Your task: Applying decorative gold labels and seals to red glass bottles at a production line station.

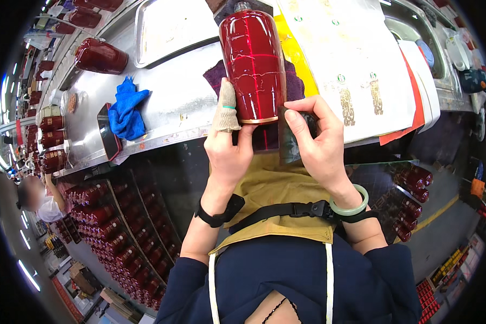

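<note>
A glossy dark red bottle point(254, 65) lies with its clear neck away from me, over a dark purple cloth point(215, 74). Bright red lines cross on its surface. My left hand point(228, 144) is closed on the bottle near its gold-rimmed base, with a knitted cover on one finger. In my right hand point(324, 143) is a thin, dark, flat rectangular piece point(289, 144), pinched between thumb and fingers. Its upper edge is at the bottle's right side by the base; whether it touches the glass I cannot tell.
Left on the metal bench are a blue cloth point(127, 110), a phone-like slab point(109, 132), another red bottle point(101, 56) and a white tray point(173, 27). Decal sheets point(356, 70) lie at the right. Racks of red bottles point(119, 243) stand below; a person point(40, 200) works far left.
</note>
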The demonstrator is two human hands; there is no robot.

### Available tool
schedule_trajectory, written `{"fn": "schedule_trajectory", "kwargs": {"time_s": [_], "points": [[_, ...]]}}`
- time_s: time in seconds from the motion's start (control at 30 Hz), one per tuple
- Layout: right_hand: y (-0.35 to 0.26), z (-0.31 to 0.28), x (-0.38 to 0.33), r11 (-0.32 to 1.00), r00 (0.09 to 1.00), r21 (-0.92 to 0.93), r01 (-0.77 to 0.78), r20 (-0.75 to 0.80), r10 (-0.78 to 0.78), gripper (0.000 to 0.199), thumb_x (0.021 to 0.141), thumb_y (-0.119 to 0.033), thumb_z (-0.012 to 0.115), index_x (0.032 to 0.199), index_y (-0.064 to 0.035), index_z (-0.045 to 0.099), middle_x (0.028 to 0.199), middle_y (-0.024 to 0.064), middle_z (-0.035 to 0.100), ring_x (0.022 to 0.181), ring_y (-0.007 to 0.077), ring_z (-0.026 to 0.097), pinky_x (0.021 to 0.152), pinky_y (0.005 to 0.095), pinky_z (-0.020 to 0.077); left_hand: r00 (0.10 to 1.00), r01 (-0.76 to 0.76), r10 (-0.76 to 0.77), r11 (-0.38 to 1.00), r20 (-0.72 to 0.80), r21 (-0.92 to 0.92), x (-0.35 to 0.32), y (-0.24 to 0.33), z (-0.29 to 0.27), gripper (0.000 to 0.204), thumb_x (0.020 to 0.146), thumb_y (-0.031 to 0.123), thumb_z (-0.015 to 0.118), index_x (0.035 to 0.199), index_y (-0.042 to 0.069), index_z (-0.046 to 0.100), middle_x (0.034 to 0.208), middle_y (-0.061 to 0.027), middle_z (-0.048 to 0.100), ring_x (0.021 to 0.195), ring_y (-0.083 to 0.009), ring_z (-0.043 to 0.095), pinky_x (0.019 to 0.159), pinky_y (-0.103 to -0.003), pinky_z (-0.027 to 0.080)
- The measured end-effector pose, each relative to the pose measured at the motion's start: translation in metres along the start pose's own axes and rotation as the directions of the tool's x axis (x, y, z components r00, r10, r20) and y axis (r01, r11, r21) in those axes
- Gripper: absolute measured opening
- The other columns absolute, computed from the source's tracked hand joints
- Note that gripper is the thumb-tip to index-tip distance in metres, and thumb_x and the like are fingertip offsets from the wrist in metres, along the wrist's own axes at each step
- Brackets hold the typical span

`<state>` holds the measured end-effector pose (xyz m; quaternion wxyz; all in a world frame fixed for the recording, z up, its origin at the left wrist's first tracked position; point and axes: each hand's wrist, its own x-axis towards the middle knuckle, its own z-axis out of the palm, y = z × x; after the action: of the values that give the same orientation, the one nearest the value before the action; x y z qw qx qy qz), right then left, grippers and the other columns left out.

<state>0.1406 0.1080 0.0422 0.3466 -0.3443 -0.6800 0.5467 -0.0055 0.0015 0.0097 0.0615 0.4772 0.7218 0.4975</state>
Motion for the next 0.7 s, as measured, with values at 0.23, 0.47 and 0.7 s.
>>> {"fn": "schedule_trajectory", "kwargs": {"time_s": [0.23, 0.47, 0.7], "points": [[-0.002, 0.002, 0.001, 1.0, 1.0, 0.021, 0.005, 0.009, -0.005, 0.011, 0.097, -0.007, 0.07, 0.103, 0.0018, 0.07, 0.092, 0.0115, 0.073, 0.085, 0.0197, 0.069, 0.079, 0.0314, 0.0526, 0.922, -0.385, 0.381, 0.871, 0.075, 0.306, 0.027, 0.02, 0.007, 0.057, 0.081, -0.006, 0.075, 0.137, -0.003, 0.066, 0.148, -0.0207, 0.06, 0.14, -0.0404, 0.055, 0.113, -0.048, 0.049], [-0.002, 0.0, 0.002, 0.999, 0.999, 0.032, -0.029, 0.015, 0.029, 0.011, 0.097, -0.008, 0.07, 0.103, 0.0019, 0.07, 0.09, 0.0112, 0.073, 0.083, 0.0174, 0.068, 0.077, 0.0308, 0.0522, 0.991, -0.123, 0.128, 0.986, -0.037, 0.11, 0.005, 0.004, 0.0, 0.075, 0.077, -0.012, 0.077, 0.148, -0.005, 0.053, 0.152, -0.0277, 0.053, 0.137, -0.0441, 0.056, 0.111, -0.044, 0.05], [-0.003, -0.001, 0.003, 1.0, 1.0, 0.014, -0.013, 0.0, 0.013, 0.011, 0.097, -0.007, 0.07, 0.102, 0.0025, 0.07, 0.09, 0.0119, 0.073, 0.084, 0.0184, 0.069, 0.079, 0.032, 0.0535, 0.992, -0.097, 0.1, 0.994, -0.073, 0.042, 0.004, 0.001, 0.006, 0.071, 0.078, -0.006, 0.081, 0.145, -0.002, 0.058, 0.151, -0.0287, 0.053, 0.139, -0.042, 0.055, 0.108, -0.042, 0.053]]}}
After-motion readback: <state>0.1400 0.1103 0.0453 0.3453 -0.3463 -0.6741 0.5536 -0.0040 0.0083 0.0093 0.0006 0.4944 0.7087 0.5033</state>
